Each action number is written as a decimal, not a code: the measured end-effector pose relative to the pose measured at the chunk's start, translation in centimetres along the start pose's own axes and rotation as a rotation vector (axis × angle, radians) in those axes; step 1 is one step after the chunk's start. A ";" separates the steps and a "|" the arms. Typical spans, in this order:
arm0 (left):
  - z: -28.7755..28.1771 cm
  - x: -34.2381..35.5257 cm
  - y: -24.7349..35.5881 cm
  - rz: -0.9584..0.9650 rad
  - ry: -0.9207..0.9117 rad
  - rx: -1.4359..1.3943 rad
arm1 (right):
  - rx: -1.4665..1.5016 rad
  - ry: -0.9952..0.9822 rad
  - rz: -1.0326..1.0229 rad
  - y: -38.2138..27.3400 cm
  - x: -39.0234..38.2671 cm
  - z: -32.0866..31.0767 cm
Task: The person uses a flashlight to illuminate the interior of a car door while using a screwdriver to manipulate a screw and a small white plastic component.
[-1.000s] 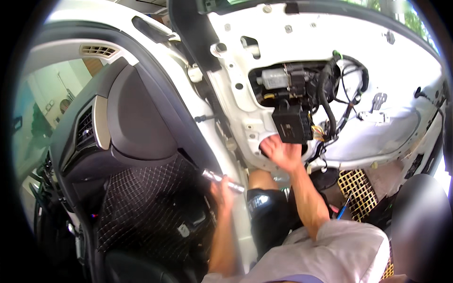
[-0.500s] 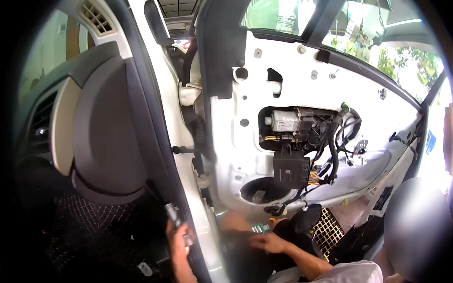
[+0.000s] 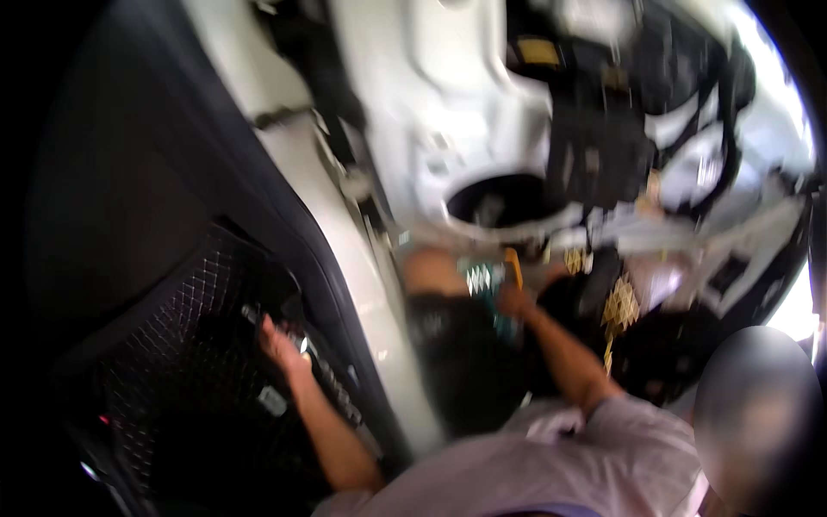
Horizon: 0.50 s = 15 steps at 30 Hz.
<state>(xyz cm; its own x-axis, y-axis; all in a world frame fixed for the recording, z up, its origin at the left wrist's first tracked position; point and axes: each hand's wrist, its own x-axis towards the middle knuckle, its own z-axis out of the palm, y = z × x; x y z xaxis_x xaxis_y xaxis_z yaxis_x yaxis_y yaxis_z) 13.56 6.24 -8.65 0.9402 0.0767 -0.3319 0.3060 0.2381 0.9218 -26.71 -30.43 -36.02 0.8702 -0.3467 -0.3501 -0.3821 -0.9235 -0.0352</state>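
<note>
My left hand (image 3: pixel 280 346) is over the dark floor inside the car, just inside the door sill. Its fingers are curled around a metal hand tool (image 3: pixel 251 314) whose grey end sticks out past them; motion blur hides its exact kind. My right hand (image 3: pixel 514 303) is above my lap, close against a teal thing (image 3: pixel 482 278) with white markings and an orange piece (image 3: pixel 514 269) that stands up beside it. Smearing hides its fingers, so I cannot make out whether it grips either one.
The car door, its white inner metal (image 3: pixel 413 129) bare, stands ahead with a black module (image 3: pixel 599 159) and wiring. A pale sill (image 3: pixel 345 233) runs between my arms. A cross-hatched mat (image 3: pixel 177 323) and a small pale tag (image 3: pixel 272 401) lie left. A blurred head shape (image 3: pixel 758 414) appears at right.
The view has tipped downward, so the door sits higher. My left hand has moved from beside the sill into the footwell with the tool. My right hand has shifted nearer the orange piece.
</note>
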 end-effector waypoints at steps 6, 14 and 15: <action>-3.0 1.0 -0.1 0.379 -0.041 0.579 | 0.448 -0.139 0.525 -4.2 -3.5 -0.8; -2.3 -0.2 0.2 0.289 -0.062 0.367 | 0.679 -0.005 0.674 -5.0 -6.5 -10.3; -1.8 -1.3 1.1 0.294 -0.068 0.329 | 0.655 0.044 0.651 -4.7 -6.3 -9.3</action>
<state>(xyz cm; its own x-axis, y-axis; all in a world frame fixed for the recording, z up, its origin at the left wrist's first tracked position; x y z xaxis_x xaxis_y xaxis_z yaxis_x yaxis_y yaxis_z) 12.37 8.18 -7.59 0.9987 0.0283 -0.0423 0.0451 -0.1061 0.9933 -27.53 -25.41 -24.92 0.4282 -0.7828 -0.4515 -0.8880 -0.2718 -0.3710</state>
